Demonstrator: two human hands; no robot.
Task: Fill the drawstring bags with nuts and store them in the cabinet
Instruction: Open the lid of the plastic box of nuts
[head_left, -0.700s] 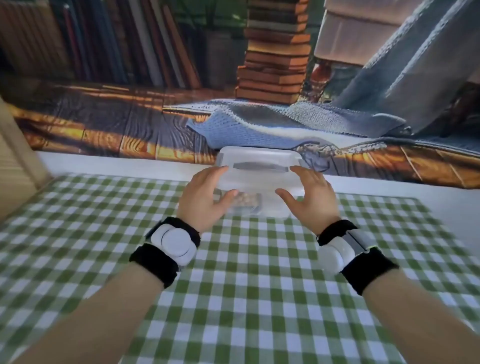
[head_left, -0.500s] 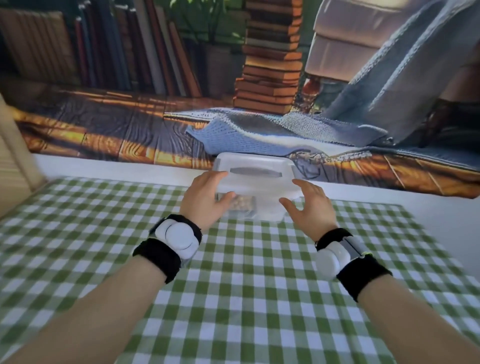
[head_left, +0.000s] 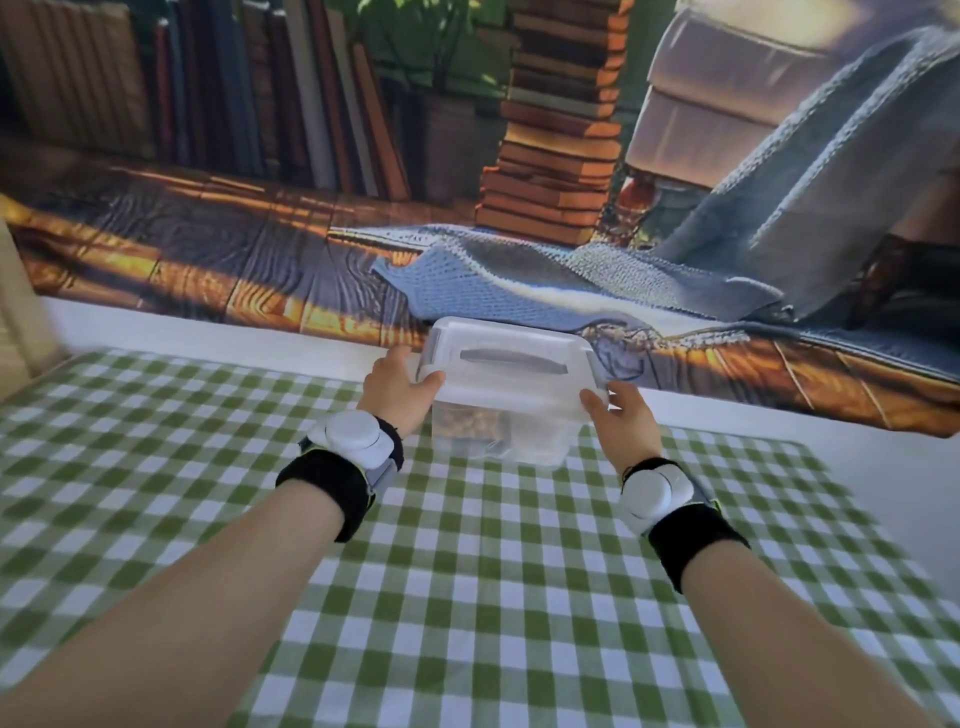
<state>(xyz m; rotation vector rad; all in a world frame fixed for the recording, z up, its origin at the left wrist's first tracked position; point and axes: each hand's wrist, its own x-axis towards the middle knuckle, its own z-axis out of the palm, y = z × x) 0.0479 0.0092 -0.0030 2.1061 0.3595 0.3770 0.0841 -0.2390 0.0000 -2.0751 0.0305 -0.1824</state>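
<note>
Left hand (head_left: 397, 387), right hand (head_left: 615, 415) clasp clear box (head_left: 511, 387) sides — nuts (head_left: 470, 422) inside.

The lidded box (head_left: 506, 395) sat on the tablecloth (head_left: 467, 597) near its far edge, with nuts (head_left: 470, 423) inside. The left hand (head_left: 397, 392) held its left end and the right hand (head_left: 618, 421) its right end. A backdrop (head_left: 208, 234) hung behind.

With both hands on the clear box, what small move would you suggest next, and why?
Probably lift the lid off the box: it is still closed, the left hand and right hand grip its two ends, and the nuts show inside.
</note>
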